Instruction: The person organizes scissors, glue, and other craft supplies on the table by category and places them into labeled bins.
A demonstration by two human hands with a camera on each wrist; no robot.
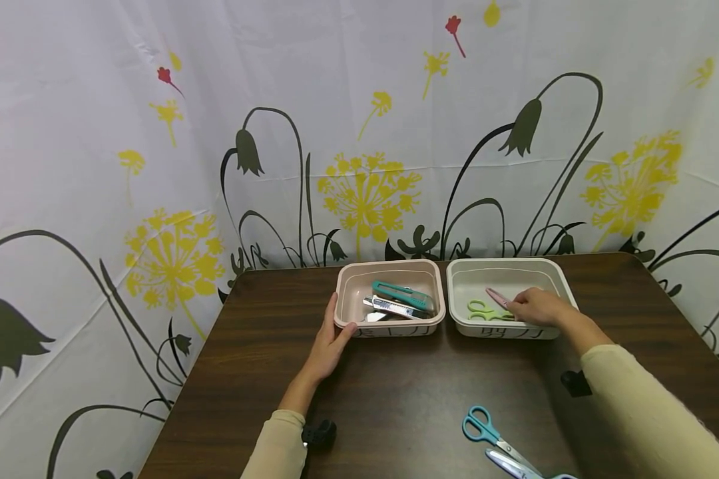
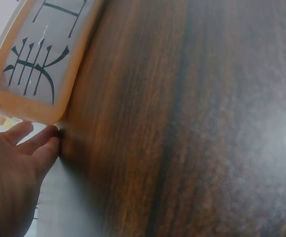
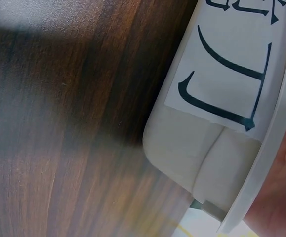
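My left hand [image 1: 328, 340] holds the front left corner of a pale pink bin [image 1: 344, 297], its fingers along the side wall and the thumb at the front. In the left wrist view those fingers [image 2: 43, 146] lie at the end of the bin below its paper label [image 2: 36, 61]. Inside the bin are a teal box cutter [image 1: 403, 294] and a silver-and-black one [image 1: 395, 307]. Over a white bin [image 1: 464, 273], my right hand [image 1: 537, 307] reaches in and pinches pink scissors [image 1: 498, 297], whose handles it hides. Green scissors [image 1: 482, 310] lie beside them.
Blue-handled scissors [image 1: 482, 426] and a second pair with pale blue blades [image 1: 511, 464] lie on the brown table [image 1: 395, 399] near its front. A patterned curtain [image 1: 359, 100] hangs behind the table. Both bins stand side by side towards the back edge.
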